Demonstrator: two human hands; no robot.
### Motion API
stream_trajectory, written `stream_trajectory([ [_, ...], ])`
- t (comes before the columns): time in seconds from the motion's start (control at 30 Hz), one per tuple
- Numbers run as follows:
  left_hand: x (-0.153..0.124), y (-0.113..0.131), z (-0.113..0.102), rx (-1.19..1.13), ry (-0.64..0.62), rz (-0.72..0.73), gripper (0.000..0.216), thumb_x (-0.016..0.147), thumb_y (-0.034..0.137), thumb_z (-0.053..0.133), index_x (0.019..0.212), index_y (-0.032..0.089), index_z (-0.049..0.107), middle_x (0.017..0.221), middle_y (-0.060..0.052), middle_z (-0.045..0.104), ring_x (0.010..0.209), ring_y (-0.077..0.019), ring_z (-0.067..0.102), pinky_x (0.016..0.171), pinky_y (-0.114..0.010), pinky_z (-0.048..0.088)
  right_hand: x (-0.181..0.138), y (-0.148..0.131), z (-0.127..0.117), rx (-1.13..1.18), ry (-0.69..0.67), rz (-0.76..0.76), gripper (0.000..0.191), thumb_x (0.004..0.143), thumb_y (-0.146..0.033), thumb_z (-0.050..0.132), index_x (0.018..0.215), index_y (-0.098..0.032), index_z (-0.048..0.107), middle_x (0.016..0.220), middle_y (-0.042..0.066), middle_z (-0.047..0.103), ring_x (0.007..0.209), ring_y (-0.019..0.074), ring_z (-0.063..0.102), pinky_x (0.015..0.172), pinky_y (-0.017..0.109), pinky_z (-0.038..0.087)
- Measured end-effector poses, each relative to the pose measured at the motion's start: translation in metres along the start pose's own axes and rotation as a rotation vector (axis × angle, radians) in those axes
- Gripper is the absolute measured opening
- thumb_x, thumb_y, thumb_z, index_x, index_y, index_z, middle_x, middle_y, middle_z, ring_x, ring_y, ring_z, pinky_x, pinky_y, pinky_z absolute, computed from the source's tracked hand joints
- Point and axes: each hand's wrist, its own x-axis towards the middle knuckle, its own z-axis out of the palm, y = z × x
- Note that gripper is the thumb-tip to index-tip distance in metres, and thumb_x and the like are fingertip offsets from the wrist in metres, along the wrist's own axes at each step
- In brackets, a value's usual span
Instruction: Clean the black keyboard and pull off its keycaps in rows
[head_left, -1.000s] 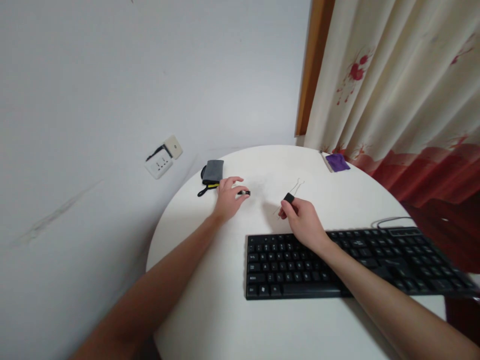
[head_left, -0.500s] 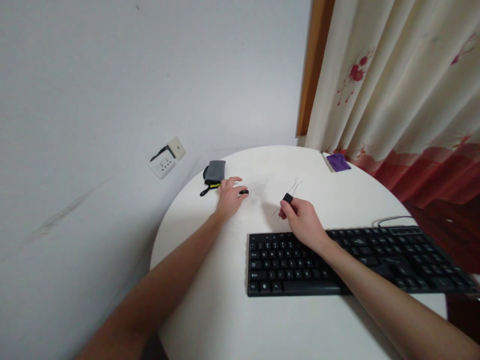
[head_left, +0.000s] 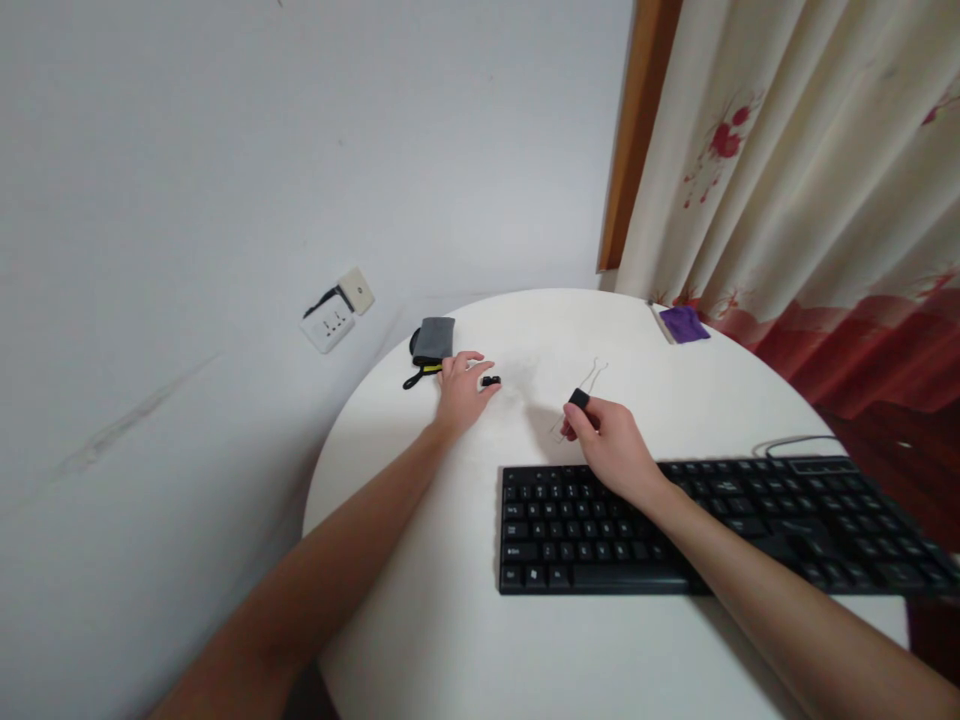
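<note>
Over the white table [head_left: 420, 630], the right hand [head_left: 611, 445] pinches a black clip [head_left: 579, 398]; the left hand [head_left: 459, 396], fingers slightly apart, brackets a small black piece [head_left: 490, 381] (contact unclear). Placing or picking up seems likely; the next move needs light fingertips.

The bare left forearm [head_left: 352, 525] slants up from the lower left, its left hand [head_left: 459, 395] reaching forward with thumb and index finger parted. The right forearm [head_left: 757, 575] angles in from the lower right; the right hand [head_left: 613, 442] is curled, thumb pressing in a pinch.
</note>
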Motion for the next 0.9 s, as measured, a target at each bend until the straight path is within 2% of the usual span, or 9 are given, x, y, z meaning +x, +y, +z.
stream_trajectory([
  [0.37,0.000,0.002,0.000,-0.010,-0.015,-0.035,0.038,0.079,0.033,0.076,0.115,0.026,0.069,0.129,-0.008,0.057,0.114,-0.0318,0.047,0.092,-0.046,0.039,0.000,0.000,0.000,-0.022,-0.010,0.010,0.038,0.095,-0.041,0.048,0.073,-0.017,0.067,0.071,0.007,0.071,0.068,0.0204,0.066,0.067,0.031,0.047],
  [0.5,0.000,0.003,-0.003,-0.045,0.026,-0.050,0.035,0.081,0.032,0.072,0.115,0.025,0.069,0.126,-0.007,0.059,0.116,-0.0316,0.047,0.094,-0.045,0.039,0.000,0.000,-0.002,-0.022,-0.009,0.012,0.037,0.095,-0.041,0.048,0.073,-0.017,0.067,0.072,0.006,0.071,0.070,0.0204,0.066,0.067,0.031,0.046],
  [0.6,0.003,-0.003,-0.009,-0.080,0.117,-0.088,0.027,0.087,0.020,0.058,0.111,0.024,0.067,0.121,-0.007,0.061,0.115,-0.0288,0.049,0.096,-0.044,0.039,0.001,-0.001,-0.006,-0.046,0.002,-0.002,0.038,0.095,-0.042,0.048,0.074,-0.017,0.068,0.072,0.006,0.071,0.069,0.0202,0.064,0.066,0.031,0.044],
  [0.7,0.006,-0.011,-0.014,-0.088,0.184,-0.157,0.034,0.083,0.008,0.050,0.110,0.022,0.064,0.116,-0.007,0.062,0.112,-0.0273,0.051,0.098,-0.043,0.039,0.002,-0.002,-0.011,-0.054,0.017,-0.015,0.038,0.095,-0.042,0.048,0.075,-0.017,0.068,0.073,0.006,0.071,0.069,0.0202,0.063,0.065,0.031,0.043],
  [0.8,0.005,-0.012,-0.016,-0.074,0.177,-0.200,0.035,0.080,0.011,0.054,0.113,0.022,0.062,0.118,-0.008,0.060,0.113,-0.0285,0.051,0.099,-0.044,0.039,0.002,-0.004,-0.013,-0.057,0.015,-0.018,0.037,0.095,-0.041,0.048,0.074,-0.017,0.067,0.073,0.006,0.070,0.069,0.0203,0.063,0.065,0.030,0.043],
  [0.9,0.002,-0.004,-0.013,-0.066,0.146,-0.164,0.038,0.079,0.015,0.060,0.116,0.023,0.060,0.122,-0.009,0.057,0.116,-0.0305,0.048,0.099,-0.045,0.039,0.002,-0.006,-0.013,-0.080,0.007,-0.019,0.036,0.095,-0.040,0.048,0.073,-0.017,0.066,0.071,0.006,0.070,0.067,0.0198,0.062,0.064,0.030,0.042],
])
